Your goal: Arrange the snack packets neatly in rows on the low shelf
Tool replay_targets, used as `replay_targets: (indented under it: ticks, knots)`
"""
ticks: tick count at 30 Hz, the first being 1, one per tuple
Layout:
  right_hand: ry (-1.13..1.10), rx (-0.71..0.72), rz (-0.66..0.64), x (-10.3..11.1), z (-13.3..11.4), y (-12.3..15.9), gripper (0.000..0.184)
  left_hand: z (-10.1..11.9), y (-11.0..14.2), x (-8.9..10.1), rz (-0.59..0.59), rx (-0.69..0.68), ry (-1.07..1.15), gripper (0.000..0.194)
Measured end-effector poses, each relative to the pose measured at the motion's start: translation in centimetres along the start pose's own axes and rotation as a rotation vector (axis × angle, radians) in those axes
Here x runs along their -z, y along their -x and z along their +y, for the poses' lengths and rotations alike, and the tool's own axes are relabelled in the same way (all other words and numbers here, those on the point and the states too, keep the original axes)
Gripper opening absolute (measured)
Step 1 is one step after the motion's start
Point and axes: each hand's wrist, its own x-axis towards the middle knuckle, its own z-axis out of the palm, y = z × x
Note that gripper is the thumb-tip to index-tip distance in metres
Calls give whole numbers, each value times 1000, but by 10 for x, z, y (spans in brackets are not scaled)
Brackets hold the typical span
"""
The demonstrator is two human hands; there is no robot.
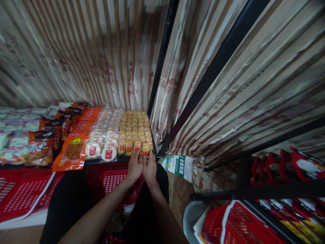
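My left hand (135, 166) and my right hand (150, 167) are close together at the front edge of a dark shelf. Their fingers are closed around the lower part of a small yellow snack pack (145, 149) with a red and white label. It stands at the front of the right-hand rows of matching yellow packs (133, 126). To the left of these are rows of round white crackers (109, 153) in clear wrappers. The fingertips are partly hidden behind the hands.
An orange bag of stick snacks (73, 149) overhangs the shelf's front, beside orange-black snack bags (40, 149). Red baskets (114, 179) sit below. Black poles (203, 86) cross striped curtains. At right are a red basket (243, 223) and red snack bags (281, 166).
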Motion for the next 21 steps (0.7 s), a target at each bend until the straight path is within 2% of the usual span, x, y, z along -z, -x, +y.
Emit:
replay_targets:
  ticks: [15, 21]
  knots:
    - [-86, 55, 8, -3, 2, 0, 55, -5, 2, 1, 25, -92, -28, 30]
    - [-72, 112, -5, -5, 7, -1, 50, -7, 3, 2, -1, -149, -40, 30]
